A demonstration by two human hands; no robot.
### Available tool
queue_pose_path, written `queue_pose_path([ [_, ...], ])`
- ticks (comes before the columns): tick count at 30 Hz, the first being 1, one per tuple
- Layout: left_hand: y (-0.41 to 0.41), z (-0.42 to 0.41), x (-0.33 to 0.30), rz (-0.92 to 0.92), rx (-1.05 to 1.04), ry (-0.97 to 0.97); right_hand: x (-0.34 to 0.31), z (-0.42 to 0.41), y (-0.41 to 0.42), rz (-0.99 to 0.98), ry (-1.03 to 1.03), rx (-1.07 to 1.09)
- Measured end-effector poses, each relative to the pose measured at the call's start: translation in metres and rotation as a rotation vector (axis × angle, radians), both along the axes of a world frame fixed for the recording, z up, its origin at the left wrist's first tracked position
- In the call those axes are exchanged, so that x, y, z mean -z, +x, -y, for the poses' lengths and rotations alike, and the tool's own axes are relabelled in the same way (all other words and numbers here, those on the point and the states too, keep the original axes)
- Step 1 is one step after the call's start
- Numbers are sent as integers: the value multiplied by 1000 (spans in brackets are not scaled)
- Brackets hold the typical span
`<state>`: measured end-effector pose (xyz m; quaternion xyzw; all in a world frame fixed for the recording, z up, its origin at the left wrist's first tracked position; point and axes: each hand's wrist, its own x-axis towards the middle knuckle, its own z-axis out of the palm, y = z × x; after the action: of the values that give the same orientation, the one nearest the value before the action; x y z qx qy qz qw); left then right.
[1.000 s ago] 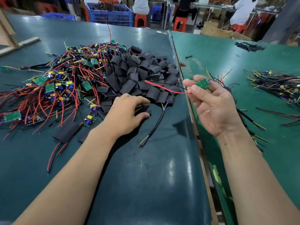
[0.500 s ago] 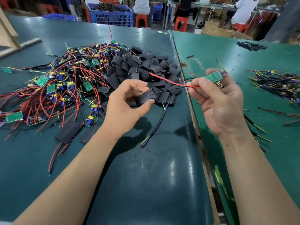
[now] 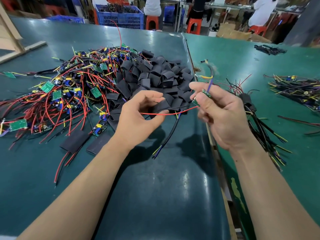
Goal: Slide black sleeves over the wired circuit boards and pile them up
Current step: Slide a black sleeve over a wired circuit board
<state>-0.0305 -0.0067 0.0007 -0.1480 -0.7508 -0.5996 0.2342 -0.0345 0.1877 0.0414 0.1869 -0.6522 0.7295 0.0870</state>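
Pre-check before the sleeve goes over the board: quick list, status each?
1. Black sleeve held in left hand: ok.
2. Circuit board pinched in right hand: ok.
3. Red wire led toward the sleeve: ok, it spans between the hands.
4. Wire end already inside the sleeve: cannot tell, fingers hide it.
5. Sleeve mouth open: cannot tell.
6. Finished pile on the right has room: ok.

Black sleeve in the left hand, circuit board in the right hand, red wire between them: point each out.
black sleeve (image 3: 160, 106), head view, on its flat middle.
circuit board (image 3: 206, 93), head view, on the green edge above the fingers.
red wire (image 3: 166, 114), head view, mid-span between the hands.
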Motion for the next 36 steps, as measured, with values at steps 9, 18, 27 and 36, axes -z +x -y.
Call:
queue_pose_path([
  [9, 3, 0, -5, 8, 23, 106, -9, -7, -2, 92, -321, 73],
  [18, 6, 3, -6, -34, 50, 94, -7, -15, -10, 156, -395, 69],
  [27, 5, 4, -8, -38, 34, 112, 3, -16, -16, 85, -178, 173],
  [36, 5, 6, -8, -43, 44, 123, 5, -23, -18, 156, -224, 160],
])
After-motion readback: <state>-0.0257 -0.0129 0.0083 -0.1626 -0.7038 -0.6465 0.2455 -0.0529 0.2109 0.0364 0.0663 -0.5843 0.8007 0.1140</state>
